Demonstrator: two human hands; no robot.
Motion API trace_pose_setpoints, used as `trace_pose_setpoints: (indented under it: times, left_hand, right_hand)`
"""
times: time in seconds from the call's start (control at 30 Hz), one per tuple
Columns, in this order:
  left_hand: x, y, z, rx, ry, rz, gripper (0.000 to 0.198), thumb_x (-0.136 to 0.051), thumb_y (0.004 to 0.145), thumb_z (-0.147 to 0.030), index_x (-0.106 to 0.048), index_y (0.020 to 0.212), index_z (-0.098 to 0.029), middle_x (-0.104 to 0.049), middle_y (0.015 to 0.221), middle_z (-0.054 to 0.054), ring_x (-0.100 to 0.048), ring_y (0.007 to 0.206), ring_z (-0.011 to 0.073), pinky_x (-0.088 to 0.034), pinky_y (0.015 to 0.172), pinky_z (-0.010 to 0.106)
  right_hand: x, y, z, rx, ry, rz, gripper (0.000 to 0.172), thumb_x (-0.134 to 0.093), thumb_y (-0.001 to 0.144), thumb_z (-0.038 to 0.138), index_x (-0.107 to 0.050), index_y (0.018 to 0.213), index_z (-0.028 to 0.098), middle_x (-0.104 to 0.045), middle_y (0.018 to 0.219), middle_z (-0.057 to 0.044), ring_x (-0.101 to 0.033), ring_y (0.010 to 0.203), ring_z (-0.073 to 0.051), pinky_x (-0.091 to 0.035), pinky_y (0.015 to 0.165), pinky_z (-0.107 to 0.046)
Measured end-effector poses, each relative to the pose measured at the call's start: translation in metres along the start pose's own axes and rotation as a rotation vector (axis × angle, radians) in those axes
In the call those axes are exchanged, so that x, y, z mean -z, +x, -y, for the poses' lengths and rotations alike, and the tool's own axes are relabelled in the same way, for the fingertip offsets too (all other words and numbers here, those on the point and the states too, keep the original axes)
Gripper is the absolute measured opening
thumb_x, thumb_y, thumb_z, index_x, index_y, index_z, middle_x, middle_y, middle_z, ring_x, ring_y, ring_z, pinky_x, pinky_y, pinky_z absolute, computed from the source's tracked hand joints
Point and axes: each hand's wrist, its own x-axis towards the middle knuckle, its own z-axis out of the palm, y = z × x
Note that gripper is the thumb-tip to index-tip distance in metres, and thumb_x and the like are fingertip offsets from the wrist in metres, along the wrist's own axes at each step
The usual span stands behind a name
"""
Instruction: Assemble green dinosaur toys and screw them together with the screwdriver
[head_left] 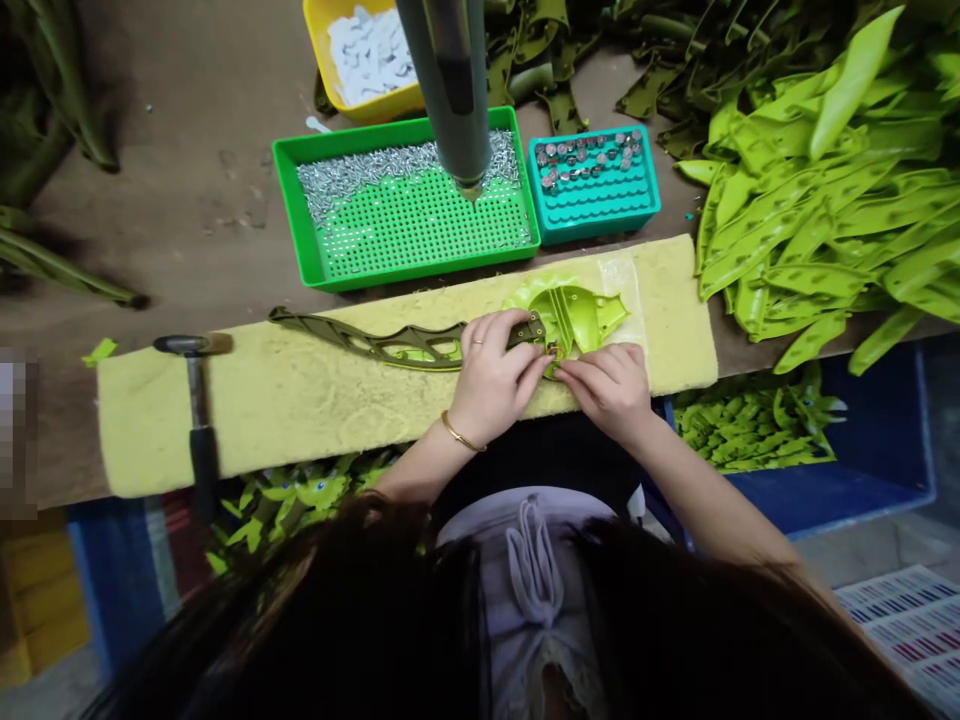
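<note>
A long, curved plastic toy part lies on the yellow cloth, with a dark olive frame [375,338] and a lime-green shell [581,318] at its right end. My left hand [491,370] is closed over the frame near where it meets the shell, thumb and finger pressed together. Opposite it, my right hand [611,388] is closed in a pinch at the shell's lower edge. A tiny reddish-orange piece [553,350] shows between the fingertips of both hands. Exactly what the right fingers grip is hidden.
A hammer [196,400] lies at the cloth's [300,420] left. Beyond stand a green tray [420,235] of screws and a teal tray [596,205] of small metal parts. An electric screwdriver [457,100] hangs above. Lime shells [810,220] pile up right; a yellow bin [322,45] holds white pieces.
</note>
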Motion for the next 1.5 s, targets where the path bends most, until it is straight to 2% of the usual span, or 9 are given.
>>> trace_pose_setpoints:
  times: [0.23, 0.37, 0.63, 0.73, 0.87, 1.13, 1.23, 1.4, 1.5]
  left_hand:
    - [-0.015, 0.005, -0.009, 0.113, 0.052, -0.121, 0.025, -0.062, 0.088, -0.035, -0.064, 0.068, -0.019, -0.063, 0.111, 0.009, -0.055, 0.107, 0.0249, -0.036, 0.094, 0.046]
    - [-0.014, 0.003, -0.006, 0.071, 0.073, -0.138, 0.027, -0.06, 0.089, -0.036, -0.064, 0.068, -0.019, -0.063, 0.111, 0.008, -0.055, 0.106, 0.0241, -0.036, 0.093, 0.045]
    - [-0.013, 0.003, -0.003, 0.054, 0.063, -0.134, 0.027, -0.062, 0.088, -0.037, -0.064, 0.067, -0.02, -0.063, 0.111, 0.007, -0.056, 0.106, 0.024, -0.036, 0.093, 0.044]
    - [-0.012, 0.003, -0.003, 0.075, 0.043, -0.115, 0.026, -0.061, 0.089, -0.036, -0.065, 0.068, -0.02, -0.063, 0.112, 0.007, -0.055, 0.106, 0.0246, -0.035, 0.094, 0.046]
    - [-0.011, 0.002, -0.003, 0.083, 0.035, -0.103, 0.027, -0.06, 0.089, -0.036, -0.065, 0.068, -0.021, -0.063, 0.112, 0.007, -0.054, 0.106, 0.0247, -0.035, 0.095, 0.046]
    - [-0.013, 0.003, -0.002, 0.074, 0.034, -0.099, 0.027, -0.059, 0.09, -0.035, -0.066, 0.069, -0.02, -0.062, 0.115, 0.009, -0.054, 0.107, 0.0253, -0.036, 0.095, 0.047]
    - [-0.006, 0.0, -0.005, 0.046, 0.051, -0.067, 0.025, -0.057, 0.09, -0.033, -0.067, 0.072, -0.019, -0.063, 0.115, 0.011, -0.055, 0.107, 0.0258, -0.039, 0.094, 0.048]
    - [0.029, -0.002, 0.001, -0.135, 0.034, 0.091, 0.017, -0.058, 0.089, -0.029, -0.07, 0.096, -0.019, -0.061, 0.121, 0.014, -0.054, 0.116, 0.0257, -0.046, 0.098, 0.045]
    - [0.069, 0.025, 0.025, -0.214, 0.06, -0.036, 0.021, -0.059, 0.088, -0.028, -0.067, 0.106, -0.019, -0.058, 0.128, 0.015, -0.05, 0.124, 0.0258, -0.046, 0.102, 0.045]
  right_hand:
    - [0.013, 0.007, -0.001, 0.02, -0.09, 0.181, 0.014, -0.061, 0.089, 0.025, -0.067, 0.1, 0.021, -0.068, 0.086, -0.003, -0.053, 0.082, -0.016, -0.034, 0.082, -0.033]
    - [0.011, 0.006, -0.003, -0.057, 0.016, 0.149, 0.012, -0.059, 0.09, 0.028, -0.067, 0.093, 0.02, -0.067, 0.083, -0.003, -0.054, 0.081, -0.016, -0.035, 0.081, -0.032]
    - [0.009, 0.007, -0.003, -0.016, -0.025, 0.14, 0.009, -0.059, 0.089, 0.026, -0.066, 0.091, 0.02, -0.067, 0.084, -0.003, -0.051, 0.08, -0.016, -0.035, 0.081, -0.033]
    - [0.008, 0.006, -0.003, -0.084, 0.037, 0.169, 0.011, -0.057, 0.09, 0.027, -0.067, 0.09, 0.021, -0.065, 0.085, -0.003, -0.052, 0.082, -0.016, -0.035, 0.081, -0.034]
    - [0.011, 0.009, -0.002, -0.011, 0.003, 0.232, 0.012, -0.056, 0.09, 0.023, -0.065, 0.097, 0.02, -0.067, 0.092, -0.004, -0.054, 0.086, -0.016, -0.032, 0.083, -0.034]
    - [0.002, 0.017, 0.002, -0.185, 0.053, 0.301, 0.001, -0.06, 0.083, 0.02, -0.06, 0.083, 0.02, -0.064, 0.083, -0.002, -0.056, 0.083, -0.017, -0.036, 0.075, -0.033]
    - [0.003, 0.012, 0.008, -0.18, 0.097, 0.238, 0.002, -0.06, 0.083, 0.02, -0.06, 0.086, 0.02, -0.064, 0.084, -0.003, -0.058, 0.083, -0.019, -0.041, 0.075, -0.034]
    - [-0.006, -0.008, 0.017, -0.207, 0.072, -0.093, 0.029, -0.066, 0.08, 0.018, -0.057, 0.107, 0.024, -0.063, 0.094, -0.008, -0.061, 0.088, -0.025, -0.052, 0.078, -0.044]
    - [-0.013, -0.016, 0.019, -0.178, 0.067, -0.249, 0.044, -0.068, 0.076, 0.016, -0.055, 0.116, 0.026, -0.064, 0.087, -0.008, -0.062, 0.081, -0.027, -0.054, 0.073, -0.05]
